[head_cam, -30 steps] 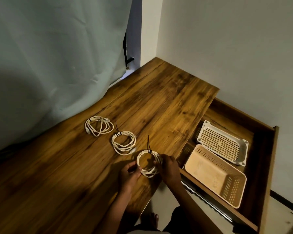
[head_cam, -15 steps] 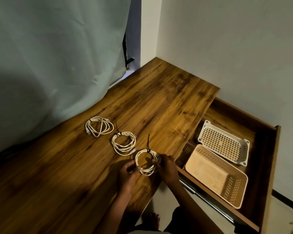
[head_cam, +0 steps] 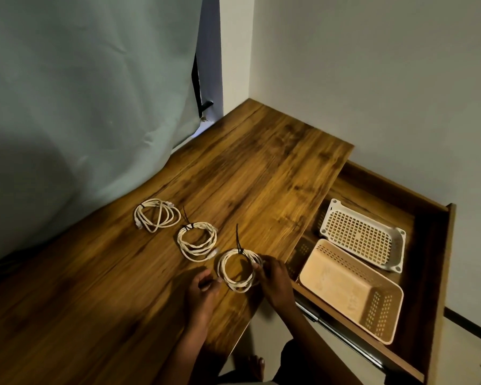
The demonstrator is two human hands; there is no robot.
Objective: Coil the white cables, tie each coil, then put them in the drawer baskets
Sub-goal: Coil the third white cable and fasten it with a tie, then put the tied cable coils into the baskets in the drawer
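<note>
Both hands are working the nearest coil [head_cam: 238, 269] at the bench's [head_cam: 261, 173] near edge: the right hand [head_cam: 275, 276] is pinching its right side, the left hand [head_cam: 203, 287] is touching its left with fingers curled, its grip unclear. It's looking light and springy, so the black tie [head_cam: 238, 243] is probably the safest place to take hold; the peach basket [head_cam: 353, 293] is waiting in the drawer [head_cam: 439, 273] just right.

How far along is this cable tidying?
Three white coils lie on the desk. The middle coil and the near coil carry black ties; the far coil seems bound too. The left hand and right hand hold the near coil. Left: both drawer baskets, peach and white, hold no coils.
</note>
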